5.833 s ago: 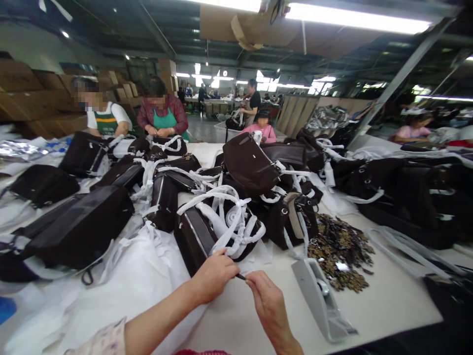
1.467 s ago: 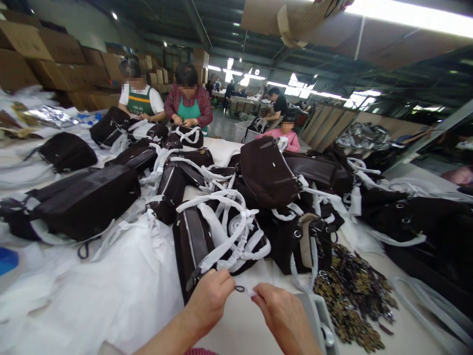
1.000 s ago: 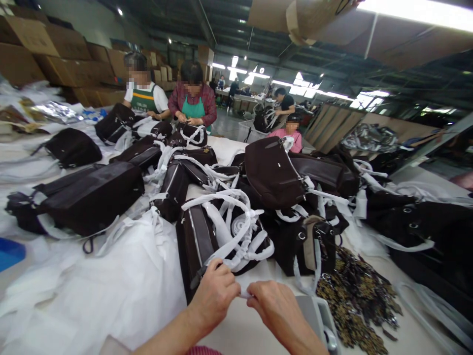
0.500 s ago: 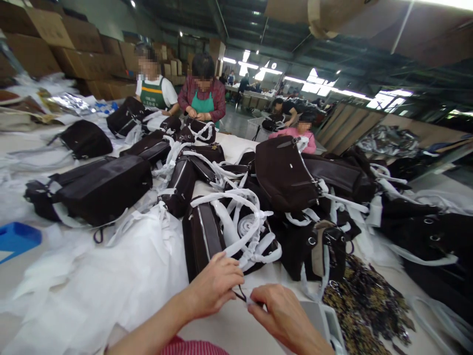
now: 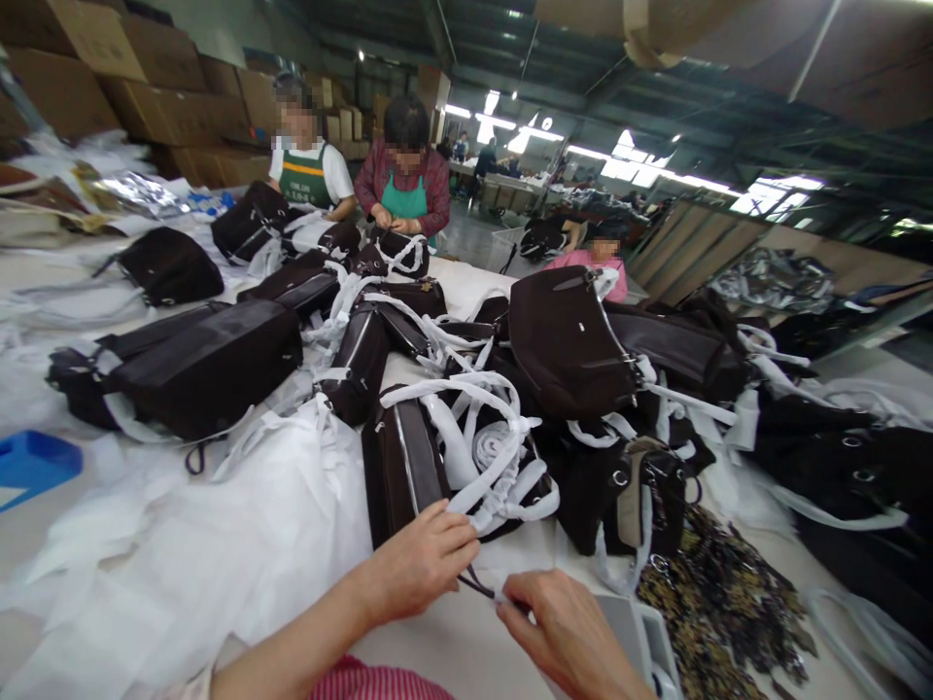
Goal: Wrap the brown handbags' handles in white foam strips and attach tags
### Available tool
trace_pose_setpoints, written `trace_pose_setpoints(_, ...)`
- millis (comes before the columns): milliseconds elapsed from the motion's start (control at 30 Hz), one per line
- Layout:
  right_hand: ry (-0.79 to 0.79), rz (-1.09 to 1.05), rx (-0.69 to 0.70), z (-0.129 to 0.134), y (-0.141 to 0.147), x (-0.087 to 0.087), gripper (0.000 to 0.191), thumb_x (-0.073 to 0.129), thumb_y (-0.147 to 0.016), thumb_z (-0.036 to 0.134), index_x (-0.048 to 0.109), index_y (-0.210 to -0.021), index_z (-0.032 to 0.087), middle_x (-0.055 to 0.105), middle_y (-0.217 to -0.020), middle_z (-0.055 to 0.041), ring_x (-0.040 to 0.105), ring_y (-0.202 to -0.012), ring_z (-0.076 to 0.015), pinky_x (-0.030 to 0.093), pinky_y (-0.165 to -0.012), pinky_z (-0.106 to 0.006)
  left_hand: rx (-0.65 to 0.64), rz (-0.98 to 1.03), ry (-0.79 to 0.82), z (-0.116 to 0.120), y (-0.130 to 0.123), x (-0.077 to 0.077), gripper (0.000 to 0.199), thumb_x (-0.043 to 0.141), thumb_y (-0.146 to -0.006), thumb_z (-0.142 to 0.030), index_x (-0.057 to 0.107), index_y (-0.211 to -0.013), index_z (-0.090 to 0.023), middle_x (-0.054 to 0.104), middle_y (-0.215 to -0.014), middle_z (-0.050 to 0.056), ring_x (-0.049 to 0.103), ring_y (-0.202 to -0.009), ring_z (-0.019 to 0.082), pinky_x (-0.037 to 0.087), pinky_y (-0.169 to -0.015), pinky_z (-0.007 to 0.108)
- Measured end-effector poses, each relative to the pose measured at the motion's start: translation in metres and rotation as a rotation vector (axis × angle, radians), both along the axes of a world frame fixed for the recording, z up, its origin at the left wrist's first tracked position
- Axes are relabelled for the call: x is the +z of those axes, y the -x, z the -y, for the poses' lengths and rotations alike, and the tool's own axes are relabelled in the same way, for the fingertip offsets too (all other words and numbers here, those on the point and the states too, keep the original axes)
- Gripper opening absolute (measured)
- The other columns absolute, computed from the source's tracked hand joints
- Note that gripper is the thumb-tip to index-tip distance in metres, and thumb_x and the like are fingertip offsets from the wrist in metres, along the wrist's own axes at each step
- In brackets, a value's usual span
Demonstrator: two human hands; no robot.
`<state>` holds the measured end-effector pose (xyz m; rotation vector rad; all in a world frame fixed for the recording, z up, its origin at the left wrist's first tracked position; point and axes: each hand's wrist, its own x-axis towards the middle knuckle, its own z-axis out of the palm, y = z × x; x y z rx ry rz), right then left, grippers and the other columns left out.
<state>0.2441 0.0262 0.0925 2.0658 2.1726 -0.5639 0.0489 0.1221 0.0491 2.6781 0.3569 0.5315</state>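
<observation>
A thin dark strap (image 5: 476, 585) runs between my two hands, just in front of a dark brown handbag (image 5: 404, 467). My left hand (image 5: 427, 556) has its fingers curled at the bag's front corner, closed on one end of the strap; its thumb is mostly hidden. My right hand (image 5: 565, 622) pinches the other end, where a small whitish bit shows by the fingertips. The bag lies with its zip side up, and its handles (image 5: 481, 486), wrapped in white padding, are coiled on top.
Several more dark bags (image 5: 572, 340) cover the table. White wrapping sheets (image 5: 292, 506) lie at left, near a blue box (image 5: 36, 467). At right are a grey tray (image 5: 648, 632) and a heap of gold-and-dark tags (image 5: 729, 603). Co-workers (image 5: 404, 190) stand across the table.
My right hand has shifted slightly right, away from the left, and the strap between them is drawn straighter. The view has tilted a little.
</observation>
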Motion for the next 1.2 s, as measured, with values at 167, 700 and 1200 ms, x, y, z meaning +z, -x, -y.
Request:
trace_pose_setpoints(167, -0.025, 0.027, 0.016, 0.002, 0.006, -0.004, 0.024, 0.051, -0.086, 0.028, 0.064, -0.067, 0.022, 0.071, -0.068, -0.0034, 0.066, -0.067, -0.0190, 0.022, -0.056, -0.032, 0.021, 0.009, -0.119, 0.002, -0.005, -0.011, 0.022, 0.037, -0.096, -0.019, 0.057, -0.088, -0.016, 0.064, -0.088, 0.004, 0.053, -0.092, 0.017, 0.033, -0.096, 0.036)
trace_pose_setpoints(700, 0.108, -0.479, -0.278, -0.035, 0.033, -0.023, 0.020, 0.051, -0.075, 0.021, 0.052, -0.056, 0.018, 0.055, -0.052, 0.0024, 0.047, -0.051, -0.0112, 0.024, -0.050, -0.024, 0.316, 0.207, 0.294, 0.021, 0.019, 0.021, 0.023, 0.041, -0.090, -0.020, 0.061, -0.100, -0.016, 0.061, -0.103, 0.012, 0.051, -0.101, 0.022, 0.040, -0.091, 0.040)
trace_pose_setpoints(1200, 0.261, -0.532, -0.076, -0.046, 0.043, -0.020, 0.020, 0.057, -0.078, 0.024, 0.043, -0.063, 0.021, 0.048, -0.048, 0.0077, 0.044, -0.045, -0.0097, 0.029, -0.046, -0.022, 0.469, 0.601, 2.449, 0.095, -0.013, -0.006, 0.029, 0.070, -0.067, -0.037, 0.049, -0.072, -0.018, 0.046, -0.057, -0.005, 0.039, -0.043, 0.005, 0.029, -0.048, 0.019)
